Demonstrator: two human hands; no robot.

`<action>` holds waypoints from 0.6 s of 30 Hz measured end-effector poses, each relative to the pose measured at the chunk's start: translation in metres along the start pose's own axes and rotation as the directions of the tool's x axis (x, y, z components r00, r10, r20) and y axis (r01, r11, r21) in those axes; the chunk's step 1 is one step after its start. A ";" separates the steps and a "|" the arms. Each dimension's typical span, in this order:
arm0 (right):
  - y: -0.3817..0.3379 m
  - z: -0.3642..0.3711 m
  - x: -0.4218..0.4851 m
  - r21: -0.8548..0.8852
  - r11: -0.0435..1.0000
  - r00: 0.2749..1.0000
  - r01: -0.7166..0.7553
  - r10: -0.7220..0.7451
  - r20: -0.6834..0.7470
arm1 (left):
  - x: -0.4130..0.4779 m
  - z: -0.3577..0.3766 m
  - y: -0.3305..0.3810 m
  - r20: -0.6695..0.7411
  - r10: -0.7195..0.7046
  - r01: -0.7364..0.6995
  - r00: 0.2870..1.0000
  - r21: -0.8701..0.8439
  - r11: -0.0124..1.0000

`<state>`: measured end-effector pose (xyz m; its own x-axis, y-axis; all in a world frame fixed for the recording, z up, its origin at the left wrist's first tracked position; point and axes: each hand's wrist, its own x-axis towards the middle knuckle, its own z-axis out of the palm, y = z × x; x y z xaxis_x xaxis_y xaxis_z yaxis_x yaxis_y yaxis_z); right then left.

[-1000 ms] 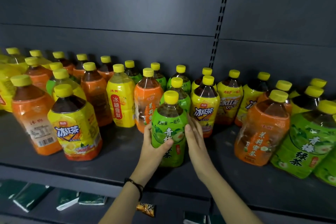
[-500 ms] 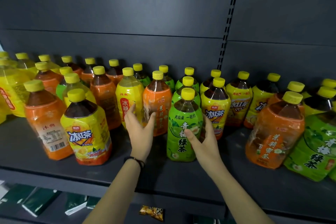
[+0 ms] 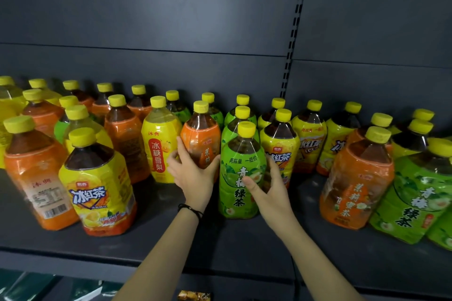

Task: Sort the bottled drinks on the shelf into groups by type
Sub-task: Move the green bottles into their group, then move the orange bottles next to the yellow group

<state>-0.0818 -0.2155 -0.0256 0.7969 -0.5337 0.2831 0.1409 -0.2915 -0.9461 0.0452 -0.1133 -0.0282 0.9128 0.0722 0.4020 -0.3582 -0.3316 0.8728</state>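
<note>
Many yellow-capped drink bottles stand mixed on a dark shelf (image 3: 244, 247). My left hand (image 3: 193, 176) curls round the lower part of an orange-label tea bottle (image 3: 201, 139) in the middle. My right hand (image 3: 269, 190) grips the right side of a green-label green tea bottle (image 3: 238, 176) standing just in front and to the right of it, thumb across the label. A yellow pear drink bottle (image 3: 159, 144) stands left of the orange one. A yellow iced tea bottle (image 3: 281, 149) stands behind my right hand.
At front left stand an orange bottle (image 3: 36, 178) and a yellow iced tea bottle (image 3: 97, 190). An orange bottle (image 3: 357, 178) and green bottles (image 3: 415, 198) lean at front right. Bare shelf lies in front of the middle bottles. A lower shelf holds dark packets (image 3: 14, 286).
My left hand left the green bottle, moved up and left, and closed round the orange tea bottle. My right hand stayed on the green bottle's right side. The camera came closer.
</note>
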 end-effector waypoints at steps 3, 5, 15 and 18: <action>0.000 0.000 0.000 0.018 1.000 1.000 -0.006 0.006 0.011 | 0.008 -0.002 0.001 -0.028 -0.054 0.052 0.998 -0.061 0.997; 0.000 0.000 -0.001 0.020 1.000 1.000 -0.008 0.007 0.008 | 0.011 -0.003 0.002 -0.049 -0.053 0.049 0.997 -0.081 0.996; 0.010 0.001 0.000 -0.001 1.000 1.000 -0.004 0.004 0.007 | 0.005 -0.025 -0.008 0.128 0.047 -0.007 0.991 -0.292 0.956; 0.012 0.001 -0.001 -0.006 1.000 1.000 0.002 -0.002 0.006 | -0.006 -0.043 -0.013 0.151 0.072 -0.019 0.986 -0.324 0.946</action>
<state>-0.0807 -0.2177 -0.0371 0.8003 -0.5283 0.2837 0.1389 -0.2969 -0.9448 0.0360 -0.0690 -0.0297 0.9039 -0.0945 0.4171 -0.4198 -0.0099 0.9075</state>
